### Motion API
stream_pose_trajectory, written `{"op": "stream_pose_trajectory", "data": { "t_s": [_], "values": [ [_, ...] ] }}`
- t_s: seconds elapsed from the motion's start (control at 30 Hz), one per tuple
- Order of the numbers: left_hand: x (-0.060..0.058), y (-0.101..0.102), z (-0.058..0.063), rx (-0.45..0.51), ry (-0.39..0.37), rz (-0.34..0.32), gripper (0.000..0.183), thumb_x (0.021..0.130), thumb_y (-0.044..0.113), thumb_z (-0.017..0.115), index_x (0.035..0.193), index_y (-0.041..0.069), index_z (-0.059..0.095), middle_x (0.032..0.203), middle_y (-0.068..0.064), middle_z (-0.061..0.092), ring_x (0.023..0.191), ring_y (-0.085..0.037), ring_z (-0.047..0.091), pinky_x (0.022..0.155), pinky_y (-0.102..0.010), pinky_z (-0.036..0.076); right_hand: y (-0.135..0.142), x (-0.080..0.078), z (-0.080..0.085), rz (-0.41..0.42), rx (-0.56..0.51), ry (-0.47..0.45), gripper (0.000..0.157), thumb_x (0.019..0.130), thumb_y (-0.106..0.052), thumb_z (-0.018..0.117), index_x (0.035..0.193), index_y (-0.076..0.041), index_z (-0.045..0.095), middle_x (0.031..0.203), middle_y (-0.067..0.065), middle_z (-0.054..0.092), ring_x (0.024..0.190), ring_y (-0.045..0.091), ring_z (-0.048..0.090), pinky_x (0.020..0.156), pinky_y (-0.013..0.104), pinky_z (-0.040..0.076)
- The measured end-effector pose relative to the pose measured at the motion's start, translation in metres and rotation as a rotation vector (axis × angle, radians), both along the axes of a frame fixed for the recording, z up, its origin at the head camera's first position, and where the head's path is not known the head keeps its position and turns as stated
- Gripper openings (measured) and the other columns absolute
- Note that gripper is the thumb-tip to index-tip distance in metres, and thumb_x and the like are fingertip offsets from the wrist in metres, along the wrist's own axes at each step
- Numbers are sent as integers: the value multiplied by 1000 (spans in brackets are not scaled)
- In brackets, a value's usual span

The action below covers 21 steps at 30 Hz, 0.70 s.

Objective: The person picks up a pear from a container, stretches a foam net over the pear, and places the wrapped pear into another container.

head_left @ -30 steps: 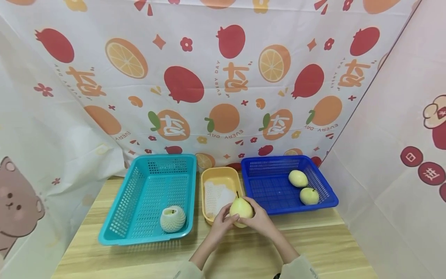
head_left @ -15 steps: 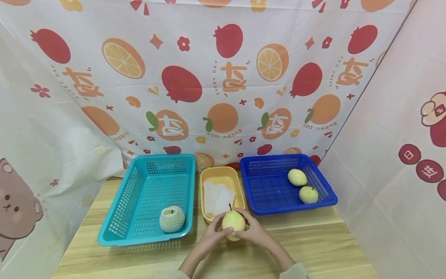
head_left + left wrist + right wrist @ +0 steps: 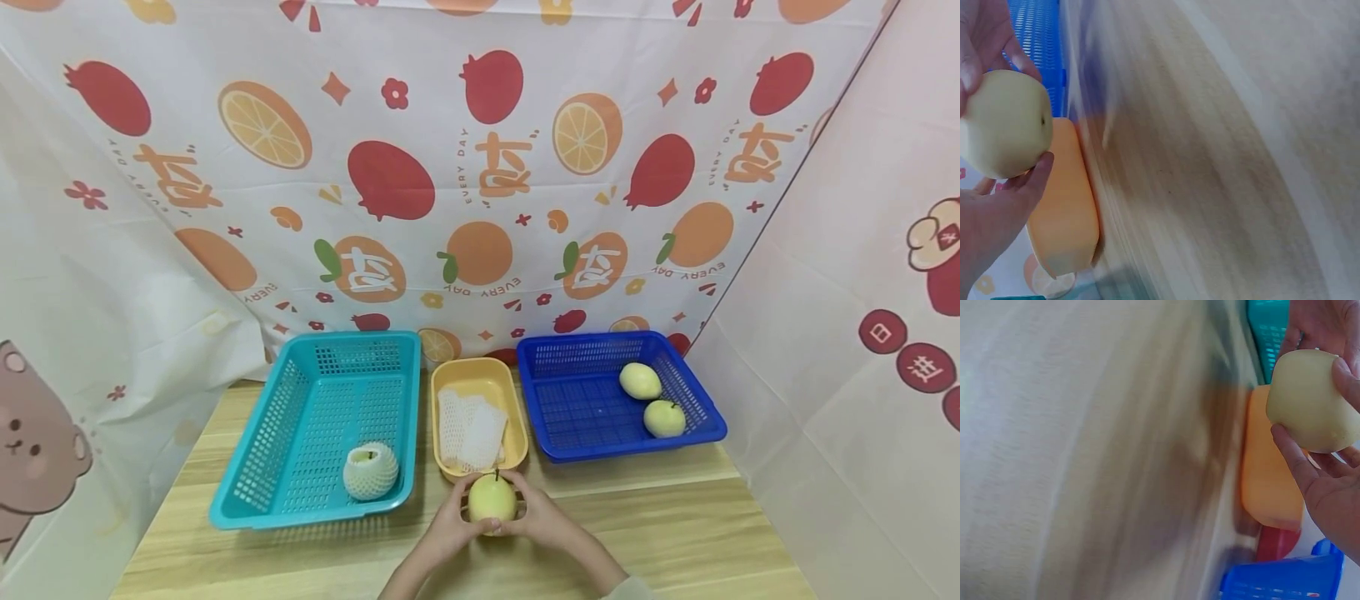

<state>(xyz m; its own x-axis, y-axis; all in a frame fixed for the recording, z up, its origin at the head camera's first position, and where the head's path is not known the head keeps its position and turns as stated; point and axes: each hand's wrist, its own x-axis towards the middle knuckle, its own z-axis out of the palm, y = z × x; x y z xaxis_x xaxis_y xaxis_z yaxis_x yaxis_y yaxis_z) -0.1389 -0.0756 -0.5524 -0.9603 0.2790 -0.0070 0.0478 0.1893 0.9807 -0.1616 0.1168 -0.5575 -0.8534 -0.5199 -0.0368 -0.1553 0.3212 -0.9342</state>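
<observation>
A pale yellow-green pear (image 3: pixel 492 500) with a dark stem is held between both hands, in front of the small yellow tray (image 3: pixel 517 454). My left hand (image 3: pixel 450 523) grips its left side and my right hand (image 3: pixel 538 518) its right, the thumbs meeting at the near side. In the left wrist view the pear (image 3: pixel 1010 125) shows its smooth underside, with the left hand (image 3: pixel 997 215) curled against it. From the right wrist, fingers of the right hand (image 3: pixel 1329 490) curve round the pear (image 3: pixel 1310 400). White foam net sleeves (image 3: pixel 471 429) lie in the yellow tray.
At the left stands a teal basket (image 3: pixel 258 450) with a pear in a foam net (image 3: pixel 371 471) in its near right corner. A blue basket (image 3: pixel 558 450) at the right holds two bare pears (image 3: pixel 664 419). A fruit-print cloth (image 3: pixel 480 183) hangs behind the wooden table (image 3: pixel 675 533).
Both hands have drawn the pear down toward the near side and slightly left, uncovering more of the yellow tray and its foam nets. The baskets stay in place.
</observation>
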Motion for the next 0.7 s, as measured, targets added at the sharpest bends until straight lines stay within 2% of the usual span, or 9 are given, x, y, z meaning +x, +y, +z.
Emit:
{"op": "stream_pose_trajectory", "data": {
  "t_s": [0.17, 0.3, 0.43, 0.7],
  "values": [
    [3, -1, -6, -28, 13, -12, 73, 72, 15, 79, 130, -3, 36, 124, -26, 44, 109, -38, 46, 84, -47, 45, -2, 3, -7, -3, 29, 12, 80, 72, -21, 79, 138, -11, 35, 130, 14, 43, 109, 31, 49, 80, 26, 47],
    [5, -2, -10, -64, 22, -32, 77, 71, 16, 80, 129, -6, 35, 123, -25, 44, 108, -36, 47, 83, -47, 44, -4, 5, -12, 8, 79, 24, 78, 72, -28, 78, 137, -15, 37, 132, 10, 43, 112, 29, 47, 85, 34, 44],
    [6, -2, -13, -124, 52, -41, 78, 68, 19, 82, 127, -6, 37, 121, -21, 44, 108, -34, 45, 87, -48, 39, -5, 6, -18, 28, 104, 32, 75, 73, -27, 78, 134, -18, 37, 130, 6, 44, 113, 24, 46, 89, 39, 41],
    [11, -1, -17, -223, 139, -19, 79, 65, 24, 83, 125, -3, 41, 117, -17, 42, 106, -33, 46, 84, -49, 39, -6, 9, -24, 89, 54, 76, 74, 73, -22, 77, 134, -23, 36, 132, 2, 41, 117, 22, 43, 92, 37, 39]
  ]
}}
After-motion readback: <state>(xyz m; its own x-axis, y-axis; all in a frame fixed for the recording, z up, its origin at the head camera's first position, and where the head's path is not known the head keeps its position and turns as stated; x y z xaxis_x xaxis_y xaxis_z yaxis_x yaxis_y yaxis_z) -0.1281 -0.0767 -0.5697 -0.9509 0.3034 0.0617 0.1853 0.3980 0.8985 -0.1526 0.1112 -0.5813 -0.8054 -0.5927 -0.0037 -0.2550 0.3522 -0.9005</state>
